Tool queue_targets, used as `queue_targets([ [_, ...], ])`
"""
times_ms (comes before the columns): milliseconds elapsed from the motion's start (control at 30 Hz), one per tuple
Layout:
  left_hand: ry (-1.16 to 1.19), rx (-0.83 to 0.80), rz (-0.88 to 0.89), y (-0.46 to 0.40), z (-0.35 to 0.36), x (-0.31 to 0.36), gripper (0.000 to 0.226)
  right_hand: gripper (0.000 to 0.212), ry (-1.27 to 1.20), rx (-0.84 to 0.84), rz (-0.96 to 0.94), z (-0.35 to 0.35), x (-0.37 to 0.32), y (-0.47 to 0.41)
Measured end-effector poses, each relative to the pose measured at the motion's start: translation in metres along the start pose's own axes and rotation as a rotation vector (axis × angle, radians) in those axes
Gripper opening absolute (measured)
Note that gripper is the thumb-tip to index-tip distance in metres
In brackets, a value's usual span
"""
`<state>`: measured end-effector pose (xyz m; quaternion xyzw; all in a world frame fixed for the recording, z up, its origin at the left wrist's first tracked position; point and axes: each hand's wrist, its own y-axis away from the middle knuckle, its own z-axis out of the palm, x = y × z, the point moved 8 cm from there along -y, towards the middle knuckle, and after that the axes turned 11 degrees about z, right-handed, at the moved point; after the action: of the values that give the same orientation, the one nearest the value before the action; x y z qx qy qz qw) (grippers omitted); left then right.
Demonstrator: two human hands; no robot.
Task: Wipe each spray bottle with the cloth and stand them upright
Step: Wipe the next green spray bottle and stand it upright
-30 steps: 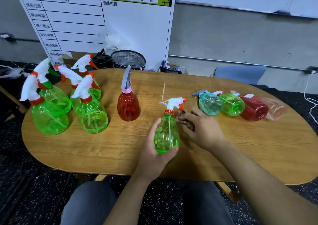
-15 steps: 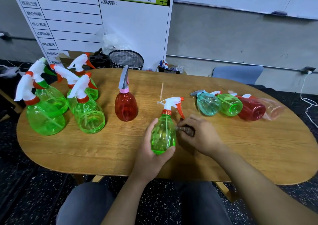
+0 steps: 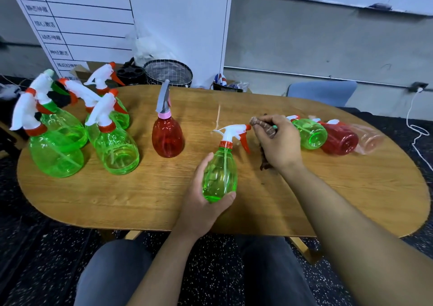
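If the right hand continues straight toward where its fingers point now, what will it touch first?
Most likely the white trigger head of the green bottle; the right hand holds the cloth just beside it. Depth is uncertain.

Held bottle [image 3: 220, 177]: clear green body, red collar, white head w/ red trigger + nozzle. Cloth [image 3: 263, 127]: brown. Upright red bottle [image 3: 167, 137]: pink collar, grey head. Lying bottles: green [image 3: 310, 133], red [image 3: 339, 141], pale pink [image 3: 370, 139]. Surface [image 3: 351, 188]: wood grain, tan. Floor [image 3: 46, 247]: black w/ white specks.
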<state>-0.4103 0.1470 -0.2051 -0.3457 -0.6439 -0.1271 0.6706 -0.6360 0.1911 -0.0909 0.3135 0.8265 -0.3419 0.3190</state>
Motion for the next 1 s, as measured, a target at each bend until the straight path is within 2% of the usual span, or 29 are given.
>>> queue_targets([
  [167,-0.005,-0.002,0.013,0.000,-0.001,0.000,0.096,0.017,0.001,-0.073,-0.055,0.007,-0.004,0.003],
  [300,0.001,-0.010,0.012,0.000,0.000,-0.003,0.097,0.015,-0.030,0.003,-0.002,-0.002,0.002,0.001],
  [400,-0.010,0.000,0.025,-0.001,-0.001,-0.003,0.096,0.017,-0.002,-0.097,-0.063,0.008,-0.001,0.005],
  [500,-0.005,0.029,0.023,-0.001,-0.003,-0.002,0.094,0.014,0.018,-0.075,0.018,0.008,0.010,0.006],
  [567,-0.003,0.054,0.023,0.000,-0.004,0.001,0.092,0.008,-0.080,-0.094,0.094,0.010,0.015,0.017],
  [633,-0.001,0.080,0.014,0.001,-0.006,0.003,0.089,0.008,-0.229,-0.184,0.148,0.018,0.012,0.044],
  [767,0.084,0.103,-0.023,0.001,-0.007,0.007,0.083,0.014,-0.321,-0.355,0.124,0.022,-0.007,0.101],
  [900,0.087,0.093,-0.022,0.008,-0.008,0.018,0.082,0.014,-0.279,-0.351,0.087,0.015,-0.009,0.115],
  [1000,0.089,0.080,-0.003,0.014,-0.011,0.032,0.099,0.014,-0.350,-0.307,0.148,0.012,-0.007,0.109],
])
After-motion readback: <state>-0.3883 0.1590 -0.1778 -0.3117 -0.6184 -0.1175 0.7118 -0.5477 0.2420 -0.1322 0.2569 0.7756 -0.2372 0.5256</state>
